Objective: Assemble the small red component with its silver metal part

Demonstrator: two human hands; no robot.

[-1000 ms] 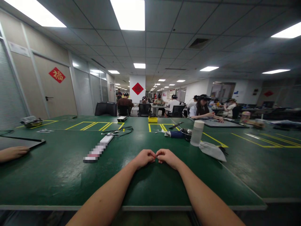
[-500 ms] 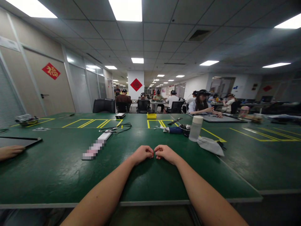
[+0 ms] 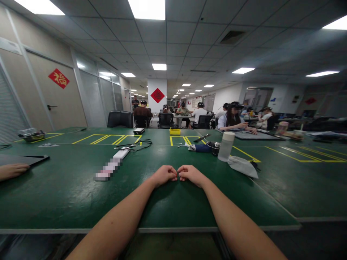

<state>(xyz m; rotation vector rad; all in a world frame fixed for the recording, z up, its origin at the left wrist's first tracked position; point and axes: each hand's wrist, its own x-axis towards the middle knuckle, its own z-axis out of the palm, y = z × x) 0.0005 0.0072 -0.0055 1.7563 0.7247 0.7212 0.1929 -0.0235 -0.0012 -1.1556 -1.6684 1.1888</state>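
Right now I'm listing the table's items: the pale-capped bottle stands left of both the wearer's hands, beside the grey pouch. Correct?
Wrong side: the head view shows the bottle to the right of the left hand and right hand. It does stand beside the grey pouch.

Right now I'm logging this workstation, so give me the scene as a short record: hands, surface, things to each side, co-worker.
Left hand: bent inward toward the other
Right hand: bent inward, mirroring it
Held: cannot tell; anything there is too small
Surface: glossy green table, yellow rectangular outlines
Left side: long flat white-and-pink object, partly pixelated; thin black cable at its far end
Right side: upright frosted cylindrical bottle; pale grey cloth pouch beside it
Far edge: small yellow box
Co-worker: bare hand, left edge of view
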